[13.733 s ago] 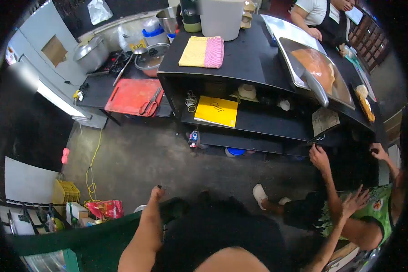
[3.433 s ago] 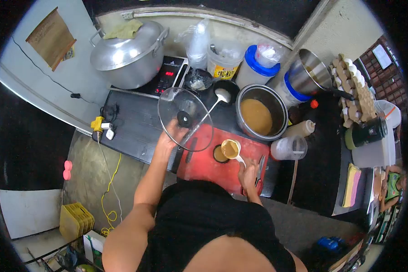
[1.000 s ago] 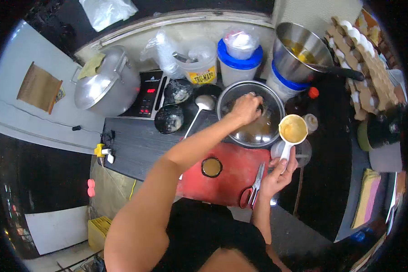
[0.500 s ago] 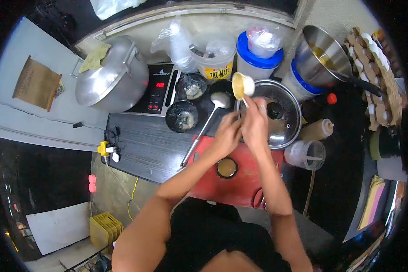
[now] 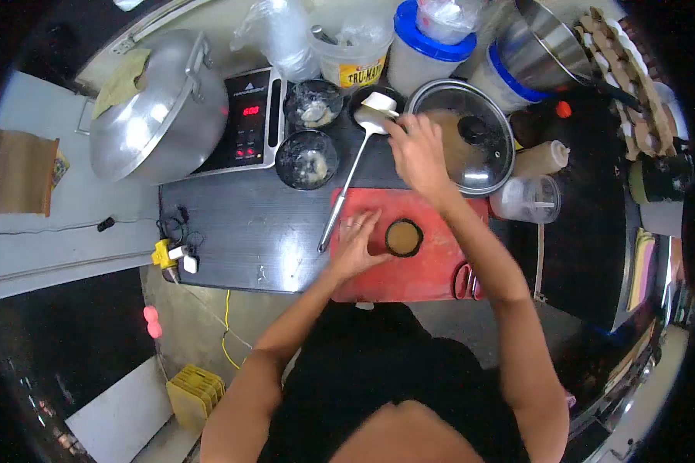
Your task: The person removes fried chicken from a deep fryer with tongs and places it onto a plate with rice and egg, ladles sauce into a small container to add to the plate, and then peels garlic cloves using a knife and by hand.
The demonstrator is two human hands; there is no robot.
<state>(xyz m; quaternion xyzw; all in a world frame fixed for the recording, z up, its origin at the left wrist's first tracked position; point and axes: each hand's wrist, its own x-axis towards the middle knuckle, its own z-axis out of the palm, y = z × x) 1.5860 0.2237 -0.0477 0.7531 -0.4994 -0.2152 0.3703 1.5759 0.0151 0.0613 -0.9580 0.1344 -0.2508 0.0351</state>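
My right hand (image 5: 421, 150) is closed on the handle of a small white scoop (image 5: 380, 102), which is over or in a black bowl (image 5: 357, 98); its contents are hidden. My left hand (image 5: 355, 247) is open on the red cutting board (image 5: 432, 282), thumb and fingers apart. Just right of it stands a small black-rimmed cup of brown sauce (image 5: 404, 238); I cannot tell whether the thumb touches it. A long-handled metal ladle (image 5: 350, 179) lies with its head by the scoop and its handle end on the board's left edge.
Two black bowls with whitish residue (image 5: 305, 160) sit left of the ladle. Beyond are an induction cooker (image 5: 247, 131) and a large metal pot (image 5: 162, 108). A glass-lidded pan (image 5: 471, 147) stands to the right, near a squeeze bottle (image 5: 540, 160). Scissors (image 5: 465, 282) lie on the board.
My right hand has lowered the scoop from above the pan's edge to the black bowl. My left hand has come back from beside it to the sauce cup. The view has shifted.
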